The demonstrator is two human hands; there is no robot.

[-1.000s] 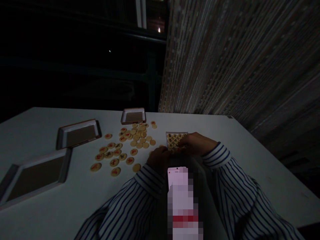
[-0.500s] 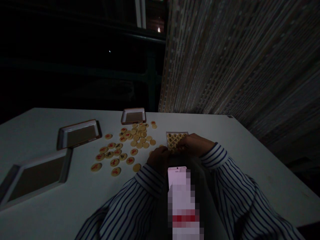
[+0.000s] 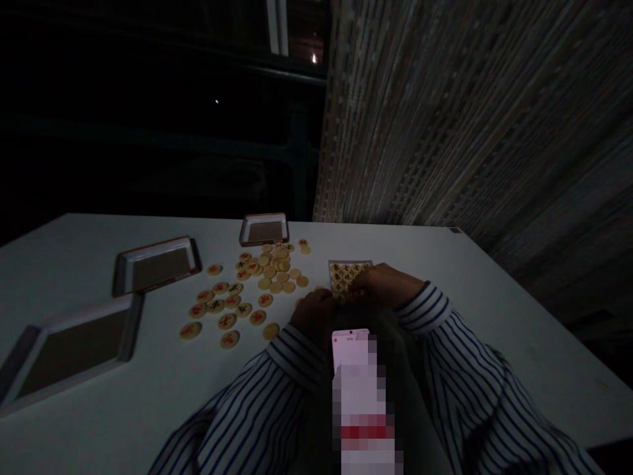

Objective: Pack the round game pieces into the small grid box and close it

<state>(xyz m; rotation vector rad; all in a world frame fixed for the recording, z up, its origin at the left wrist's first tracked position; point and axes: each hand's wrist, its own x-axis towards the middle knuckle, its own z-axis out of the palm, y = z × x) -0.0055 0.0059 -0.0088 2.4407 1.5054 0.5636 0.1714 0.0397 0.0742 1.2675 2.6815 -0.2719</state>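
A small shallow box stands on the table near me. Inside it, Chinese chess pieces with black characters lie in rows. My left hand is closed at the box's near left corner, its fingertips dark and partly hidden. From the right, my right hand reaches over the box with fingers bent down onto the pieces. Whatever those fingers pinch is too dark to make out. To the left, loose round pieces are heaped, many of them blank side up. Closer to me are scattered pieces with red or black characters.
A shallow tray or lid sits behind the heap. Further left are another tray and a larger one on the white table. A lit phone lies below my hands. A string curtain hangs behind the table.
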